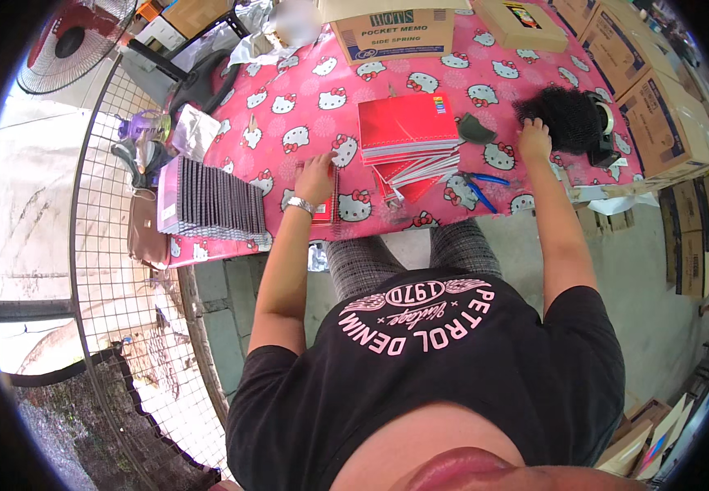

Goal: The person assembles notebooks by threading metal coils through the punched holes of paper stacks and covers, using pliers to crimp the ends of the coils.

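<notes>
My left hand (pixel 315 178) rests on a small red notebook (pixel 323 213) near the table's front edge, its fingers bent over the upper part. My right hand (pixel 535 141) reaches to the left edge of a heap of black spiral binding coils (pixel 561 117). Its fingertips touch the heap, with the fingers a little apart. Between my hands stands a stack of red notebooks (pixel 408 123), the lower ones fanned out unevenly. Blue-handled pliers (pixel 482 190) lie to the right of that stack. Left of my left hand is a row of spiral-bound notebooks (pixel 211 199) with dark coils.
A pink patterned cloth (pixel 297 110) covers the table. A dark green piece (pixel 476 129) lies by the stack, and a black tape dispenser (pixel 603 151) beyond the coils. Cardboard boxes (pixel 655 123) are piled at right; another box (pixel 393 37) stands at the back. A fan (pixel 72 41) is far left.
</notes>
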`<control>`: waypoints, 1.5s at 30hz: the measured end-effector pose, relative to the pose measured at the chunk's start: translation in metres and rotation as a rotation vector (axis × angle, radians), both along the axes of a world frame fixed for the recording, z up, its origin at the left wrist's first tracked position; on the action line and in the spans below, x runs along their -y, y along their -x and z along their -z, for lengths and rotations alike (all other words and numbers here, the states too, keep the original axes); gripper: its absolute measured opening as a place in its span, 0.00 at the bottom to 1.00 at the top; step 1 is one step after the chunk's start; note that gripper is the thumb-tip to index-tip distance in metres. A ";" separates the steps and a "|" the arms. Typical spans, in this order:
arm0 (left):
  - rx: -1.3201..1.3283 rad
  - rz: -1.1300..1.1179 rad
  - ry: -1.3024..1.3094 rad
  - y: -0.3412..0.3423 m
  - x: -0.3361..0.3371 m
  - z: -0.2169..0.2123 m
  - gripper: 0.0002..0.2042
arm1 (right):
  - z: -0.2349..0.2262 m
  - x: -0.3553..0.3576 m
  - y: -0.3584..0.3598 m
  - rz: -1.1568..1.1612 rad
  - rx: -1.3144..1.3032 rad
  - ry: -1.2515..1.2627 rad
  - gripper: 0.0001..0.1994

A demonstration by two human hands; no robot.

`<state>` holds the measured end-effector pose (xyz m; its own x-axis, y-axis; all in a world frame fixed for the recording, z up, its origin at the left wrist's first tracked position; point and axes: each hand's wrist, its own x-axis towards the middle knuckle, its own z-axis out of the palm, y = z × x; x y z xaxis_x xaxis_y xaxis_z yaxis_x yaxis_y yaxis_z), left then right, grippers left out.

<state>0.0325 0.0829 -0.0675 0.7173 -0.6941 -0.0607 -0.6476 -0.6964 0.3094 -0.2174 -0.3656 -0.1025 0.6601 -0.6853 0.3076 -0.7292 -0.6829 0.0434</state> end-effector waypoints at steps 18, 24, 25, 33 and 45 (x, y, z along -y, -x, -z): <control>0.498 0.531 0.480 0.131 0.100 -0.181 0.13 | -0.141 -0.061 -0.024 -0.374 0.611 -0.318 0.14; 0.310 0.658 0.404 0.116 0.102 -0.186 0.10 | -0.201 -0.119 0.005 -0.827 0.758 -0.659 0.11; 0.247 0.667 0.430 0.113 0.103 -0.193 0.10 | -0.209 -0.127 0.008 -0.846 0.749 -0.677 0.11; 0.351 0.567 0.428 0.101 0.114 -0.222 0.10 | -0.216 -0.145 -0.007 -0.936 0.777 -0.627 0.13; 0.330 0.616 0.473 0.123 0.099 -0.176 0.08 | -0.205 -0.148 -0.001 -0.864 0.767 -0.612 0.12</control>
<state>-0.0902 -0.0165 0.1087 0.1324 -0.8665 0.4813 -0.9775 -0.0337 0.2082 -0.2164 -0.2180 0.1023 0.7511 -0.2931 0.5915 0.2520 -0.7009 -0.6672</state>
